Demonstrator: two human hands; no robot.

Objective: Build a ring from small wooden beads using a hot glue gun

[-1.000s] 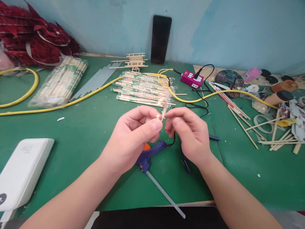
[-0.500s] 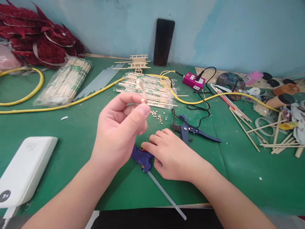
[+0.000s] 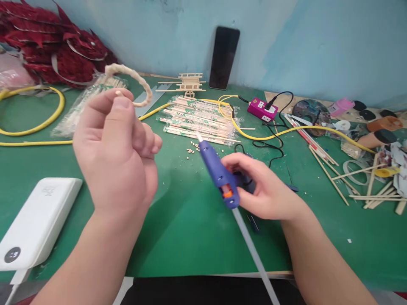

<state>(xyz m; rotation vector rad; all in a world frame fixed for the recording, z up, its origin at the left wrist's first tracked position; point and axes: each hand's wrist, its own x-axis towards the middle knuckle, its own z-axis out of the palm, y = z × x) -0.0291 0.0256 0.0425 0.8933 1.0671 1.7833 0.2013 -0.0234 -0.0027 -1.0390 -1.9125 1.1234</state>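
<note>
Left hand (image 3: 114,148) raised above green desk (image 3: 190,241), thumb and fingers (image 3: 119,95) pinched closed on end of curved pale strip (image 3: 130,80). Right hand (image 3: 267,186) low, fingers (image 3: 241,163) wrapped around blue hot glue gun (image 3: 219,176), nozzle toward wood crumbs (image 3: 192,148), glue stick (image 3: 254,250) trailing toward desk edge.

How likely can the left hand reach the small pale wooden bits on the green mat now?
Probably yes: the left hand is close to the small pale wooden bits, with only green mat between, though its fingers pinch a curled pale strip.
</note>
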